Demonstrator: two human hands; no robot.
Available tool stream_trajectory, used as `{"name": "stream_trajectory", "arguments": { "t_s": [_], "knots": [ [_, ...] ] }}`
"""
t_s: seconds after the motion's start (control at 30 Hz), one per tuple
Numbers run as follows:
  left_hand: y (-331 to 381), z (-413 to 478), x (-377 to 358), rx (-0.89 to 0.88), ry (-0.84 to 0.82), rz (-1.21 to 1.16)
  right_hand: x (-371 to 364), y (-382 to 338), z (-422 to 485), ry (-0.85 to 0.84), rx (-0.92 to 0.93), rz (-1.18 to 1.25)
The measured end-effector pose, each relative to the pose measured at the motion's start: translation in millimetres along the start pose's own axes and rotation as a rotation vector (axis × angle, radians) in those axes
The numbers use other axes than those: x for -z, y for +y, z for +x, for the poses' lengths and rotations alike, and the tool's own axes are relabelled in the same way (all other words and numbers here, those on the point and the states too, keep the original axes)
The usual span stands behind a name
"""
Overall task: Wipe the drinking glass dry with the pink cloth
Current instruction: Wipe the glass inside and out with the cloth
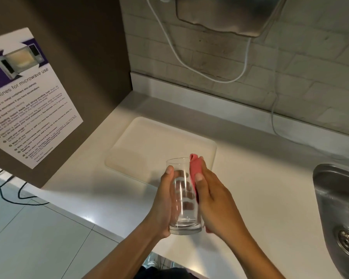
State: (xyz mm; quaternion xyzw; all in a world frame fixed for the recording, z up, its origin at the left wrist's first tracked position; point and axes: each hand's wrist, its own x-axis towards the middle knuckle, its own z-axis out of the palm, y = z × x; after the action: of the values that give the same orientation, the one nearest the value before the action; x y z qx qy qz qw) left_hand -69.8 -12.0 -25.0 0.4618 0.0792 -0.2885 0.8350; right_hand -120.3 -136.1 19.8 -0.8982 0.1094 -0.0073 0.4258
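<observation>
The drinking glass (184, 196) is held upright above the white countertop (260, 188), just nearer the viewer than the cream tray (149, 141) that lies flat on that countertop. The glass is clear and appears empty.

The left hand (165, 204) grips the left wall of the glass: the thumb lies on the near side just below the rim, and the fingers wrap around the far side, visible through the glass.

The right hand (214, 198) presses the pink cloth (195, 170) flat against the right wall of the glass. The cloth is sandwiched between palm and glass; a folded end projects above the fingers, near the rim, and a small corner shows below the hand, beside the base of the glass.

A steel sink (338, 208) is set into the countertop, well to the right of the glass. A printed microwave notice (26, 101) is fixed to the brown panel to the left of the glass.
</observation>
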Motion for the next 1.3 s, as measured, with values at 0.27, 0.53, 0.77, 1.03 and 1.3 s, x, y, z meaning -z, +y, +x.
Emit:
{"name": "stream_trajectory", "arguments": {
  "t_s": [0.27, 0.53, 0.77, 1.03, 1.3],
  "knots": [
    [0.4, -1.1, 2.3, -0.01, 0.008, -0.04, -1.2, -3.5, -1.1, -0.02, 0.027, 0.026],
    [1.4, 3.2, 6.1, 0.005, -0.001, -0.063, -0.5, -1.8, -10.7, -0.034, 0.064, 0.008],
    [4.3, 7.6, 8.3, -0.007, 0.0, -0.142, -2.9, -6.5, -13.7, -0.031, 0.139, -0.083],
    [7.2, 15.5, 12.5, 0.035, 0.023, -0.173, -4.5, -4.2, -16.5, -0.061, 0.199, -0.164],
    [3.7, 25.9, 14.4, 0.063, 0.092, -0.175, -0.7, 4.2, -21.6, -0.082, 0.176, -0.213]
  ]
}}
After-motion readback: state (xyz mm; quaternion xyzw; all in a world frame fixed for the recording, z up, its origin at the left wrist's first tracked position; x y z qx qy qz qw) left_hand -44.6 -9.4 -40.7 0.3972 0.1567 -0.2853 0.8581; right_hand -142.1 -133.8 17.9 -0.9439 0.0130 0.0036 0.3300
